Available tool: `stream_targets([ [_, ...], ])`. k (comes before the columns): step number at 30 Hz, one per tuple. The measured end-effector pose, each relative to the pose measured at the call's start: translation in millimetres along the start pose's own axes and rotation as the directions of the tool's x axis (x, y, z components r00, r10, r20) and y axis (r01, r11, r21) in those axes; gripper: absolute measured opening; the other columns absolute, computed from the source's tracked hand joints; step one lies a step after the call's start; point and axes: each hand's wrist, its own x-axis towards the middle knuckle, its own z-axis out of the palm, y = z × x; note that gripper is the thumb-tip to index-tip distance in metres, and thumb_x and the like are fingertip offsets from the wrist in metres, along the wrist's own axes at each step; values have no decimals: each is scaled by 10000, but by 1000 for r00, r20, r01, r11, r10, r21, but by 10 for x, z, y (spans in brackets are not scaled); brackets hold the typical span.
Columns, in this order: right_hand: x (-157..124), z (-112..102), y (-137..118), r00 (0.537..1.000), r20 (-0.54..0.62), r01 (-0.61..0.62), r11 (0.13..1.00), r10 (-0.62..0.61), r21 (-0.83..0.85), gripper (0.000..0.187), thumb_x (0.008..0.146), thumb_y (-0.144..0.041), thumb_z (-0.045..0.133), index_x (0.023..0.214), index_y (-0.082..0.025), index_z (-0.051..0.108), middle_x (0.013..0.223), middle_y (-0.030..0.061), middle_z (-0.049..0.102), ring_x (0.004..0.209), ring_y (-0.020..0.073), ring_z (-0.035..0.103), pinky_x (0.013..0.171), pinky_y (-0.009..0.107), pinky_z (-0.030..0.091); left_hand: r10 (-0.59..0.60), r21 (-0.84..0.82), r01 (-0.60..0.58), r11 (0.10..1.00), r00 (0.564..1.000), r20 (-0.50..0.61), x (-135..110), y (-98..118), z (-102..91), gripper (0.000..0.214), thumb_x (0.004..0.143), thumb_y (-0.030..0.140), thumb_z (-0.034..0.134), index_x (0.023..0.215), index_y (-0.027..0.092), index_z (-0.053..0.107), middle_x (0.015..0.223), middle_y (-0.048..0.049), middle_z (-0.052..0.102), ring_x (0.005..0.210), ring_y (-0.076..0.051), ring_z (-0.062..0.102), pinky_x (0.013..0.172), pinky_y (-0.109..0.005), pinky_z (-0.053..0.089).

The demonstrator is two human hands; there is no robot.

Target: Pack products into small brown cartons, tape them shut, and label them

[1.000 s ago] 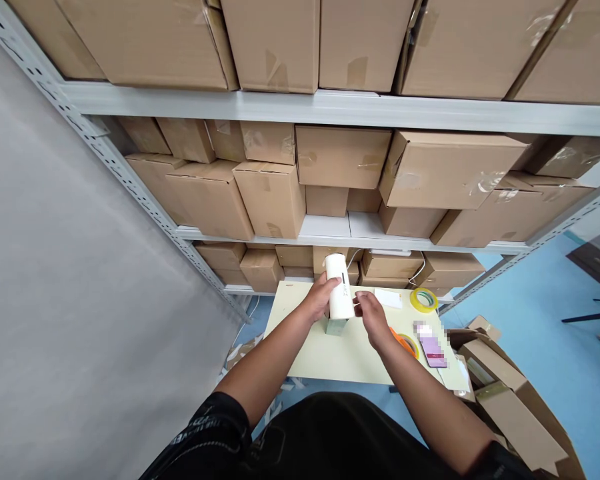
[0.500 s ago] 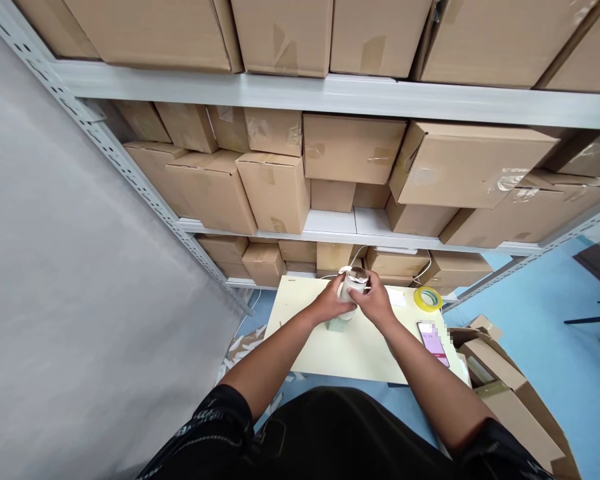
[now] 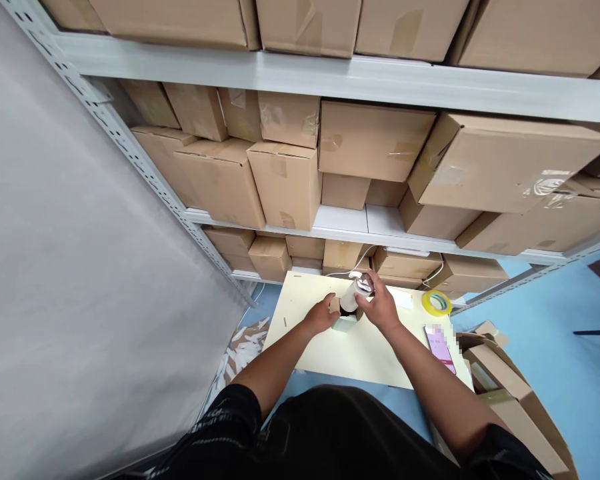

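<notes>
Reaching out past the black shirt [image 3: 340,433], the left forearm [image 3: 283,363] and right forearm [image 3: 433,383] cross the near edge of the table [image 3: 325,357]. On the right, opened cartons [image 3: 513,393] are heaped on the floor [image 3: 545,300], close along the table's right side, and crowd that flank. On the left, pale scraps [image 3: 247,345] lie between the table and the wall [image 3: 70,300]. The phone [image 3: 440,348] lies face up near the right edge, just beside the right forearm.

In the middle of the table stands the box [image 3: 345,325], pale green outside, its brown flap [image 3: 335,305] up. The left hand [image 3: 322,315] is bent round the box's left side, gripping at this flap. The white cylinder [image 3: 351,297] tilts over the box mouth, its top leaning right; how far it sits inside cannot be told. The right hand [image 3: 384,308] grips the cylinder near its upper end, thumb on the near side, fingers behind.

Tabletop spreads left of the hands, with a brown bit [image 3: 285,322] on it. Beyond the right hand come the white card [image 3: 401,298] and, near the right edge, the yellow tape [image 3: 436,303]. A cable [image 3: 343,273] runs by the far edge, and the rack [image 3: 305,70], packed with boxes [image 3: 285,187], rises close behind
</notes>
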Motion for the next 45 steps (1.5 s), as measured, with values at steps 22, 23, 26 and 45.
stream_targets([
  [22,-274,336,678,929,316,288,912,-191,-294,413,780,-175,678,1177,-219,573,1116,97,613,987,263,619,898,402,554,387,280,-397,874,917,91,50,-67,181,629,831,90,618,1439,245,586,1513,-107,479,1380,-261,537,1195,-427,447],
  [23,-275,344,698,930,315,287,911,-191,-297,419,783,-177,680,1186,-218,573,1124,98,613,996,265,620,903,401,553,400,303,-414,859,910,112,55,-71,180,579,844,84,602,1402,235,626,1516,-107,484,1381,-262,540,1203,-429,442],
  [26,-283,365,746,934,306,280,911,-185,-302,441,796,-181,687,1218,-214,566,1158,105,611,1030,272,615,918,405,550,411,356,-433,828,901,140,64,-97,189,552,878,86,576,1408,222,648,1593,-110,440,1417,-278,513,1217,-446,433],
  [45,-398,351,666,939,318,269,855,-130,-444,404,883,-317,650,1264,-181,645,1352,170,607,1214,346,539,1042,487,449,189,278,-182,943,982,-1,6,-30,223,650,898,180,623,1528,200,463,1516,-157,530,1307,-268,595,1128,-441,486],
])
